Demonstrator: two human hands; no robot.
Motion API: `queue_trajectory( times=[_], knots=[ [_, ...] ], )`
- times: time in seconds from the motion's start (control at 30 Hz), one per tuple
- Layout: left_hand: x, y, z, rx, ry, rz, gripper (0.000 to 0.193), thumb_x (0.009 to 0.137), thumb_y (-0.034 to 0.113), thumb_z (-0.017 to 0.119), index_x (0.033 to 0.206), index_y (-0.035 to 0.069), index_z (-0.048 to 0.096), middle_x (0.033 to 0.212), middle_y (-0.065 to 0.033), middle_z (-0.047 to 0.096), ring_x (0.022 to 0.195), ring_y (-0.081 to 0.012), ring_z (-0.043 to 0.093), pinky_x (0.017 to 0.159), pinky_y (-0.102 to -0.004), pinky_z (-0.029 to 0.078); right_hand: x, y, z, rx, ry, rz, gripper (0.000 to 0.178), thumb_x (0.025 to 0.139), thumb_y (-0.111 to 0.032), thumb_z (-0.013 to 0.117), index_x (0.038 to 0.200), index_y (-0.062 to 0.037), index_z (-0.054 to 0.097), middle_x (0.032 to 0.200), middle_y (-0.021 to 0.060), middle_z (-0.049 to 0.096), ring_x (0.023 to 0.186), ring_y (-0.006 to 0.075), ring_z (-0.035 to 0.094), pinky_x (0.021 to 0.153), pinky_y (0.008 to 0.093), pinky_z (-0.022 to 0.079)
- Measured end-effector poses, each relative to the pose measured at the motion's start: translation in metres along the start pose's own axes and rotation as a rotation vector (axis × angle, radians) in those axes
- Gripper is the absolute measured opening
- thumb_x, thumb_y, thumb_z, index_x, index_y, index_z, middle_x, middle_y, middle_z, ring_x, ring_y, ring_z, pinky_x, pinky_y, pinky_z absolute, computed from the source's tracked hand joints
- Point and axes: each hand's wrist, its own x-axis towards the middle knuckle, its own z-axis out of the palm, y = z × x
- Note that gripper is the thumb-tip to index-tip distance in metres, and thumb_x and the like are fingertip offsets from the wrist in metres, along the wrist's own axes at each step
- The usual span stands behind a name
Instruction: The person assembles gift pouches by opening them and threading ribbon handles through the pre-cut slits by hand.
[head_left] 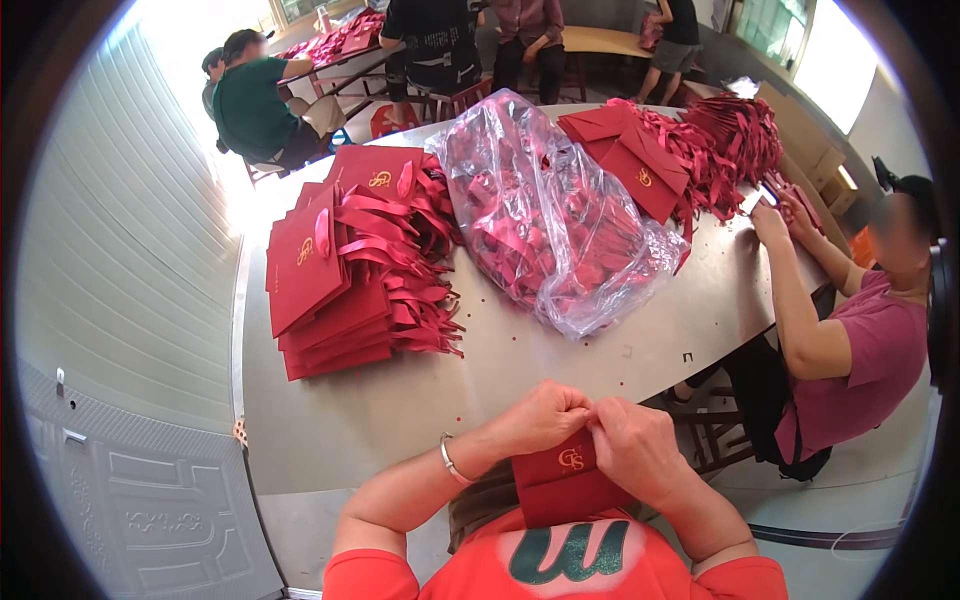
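Note:
A small dark red paper gift bag (545,490) with a gold emblem rests against my lap at the table's near edge. My left hand (543,417) is closed in a pinch at its upper edge. Right beside it, my right hand (637,450) is also closed on the bag and covers its right part. The fingertips of both hands meet at the bag's top, so whatever lies between them there is hidden. A stack of similar red gift bags (305,262) with ribbon handles lies on the left of the table.
The metal table (500,375) holds a clear plastic sack (565,225) of red ribbons. Beyond it are more red bags (625,160) and ribbon-handled stacks (735,135). A co-worker in pink (865,350) sits at the right, hands over the table. Other people sit behind.

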Motion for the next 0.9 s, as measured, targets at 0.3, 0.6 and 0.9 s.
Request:
queue_trajectory(
  times=[0.3, 0.6, 0.9],
  knots=[
    [0.003, -0.001, -0.005, -0.085, -0.026, 0.05, 0.024, 0.094, 0.007, 0.054, 0.109, -0.003, 0.069, 0.098, -0.0054, 0.072, 0.089, -0.0076, 0.062, 0.081, -0.0246, 0.051, -0.001, 0.002, -0.008, 0.07, 0.117, -0.058, 0.007, 0.077, -0.008, 0.07, 0.083, -0.0083, 0.065, 0.075, 0.0066, 0.06, 0.065, 0.0264, 0.063, 0.054, 0.0356, 0.049],
    [-0.003, 0.006, -0.005, 0.077, -0.043, 0.108, 0.026, 0.087, 0.004, 0.051, 0.105, 0.0, 0.07, 0.089, -0.0034, 0.072, 0.084, -0.0061, 0.06, 0.078, -0.0249, 0.05, -0.005, 0.001, 0.0, 0.112, 0.122, 0.069, 0.013, 0.072, 0.0, 0.07, 0.079, -0.0053, 0.061, 0.078, 0.0103, 0.061, 0.067, 0.0298, 0.062, 0.058, 0.037, 0.049],
    [-0.003, -0.003, -0.001, -0.133, -0.103, 0.16, 0.024, 0.083, 0.001, 0.054, 0.1, -0.002, 0.071, 0.083, -0.0028, 0.071, 0.079, -0.0055, 0.059, 0.072, -0.0249, 0.05, -0.008, 0.015, -0.006, 0.356, 0.026, 0.074, 0.024, 0.069, -0.002, 0.074, 0.088, -0.0051, 0.059, 0.087, 0.012, 0.06, 0.079, 0.0298, 0.059, 0.072, 0.0384, 0.049]
  ],
)
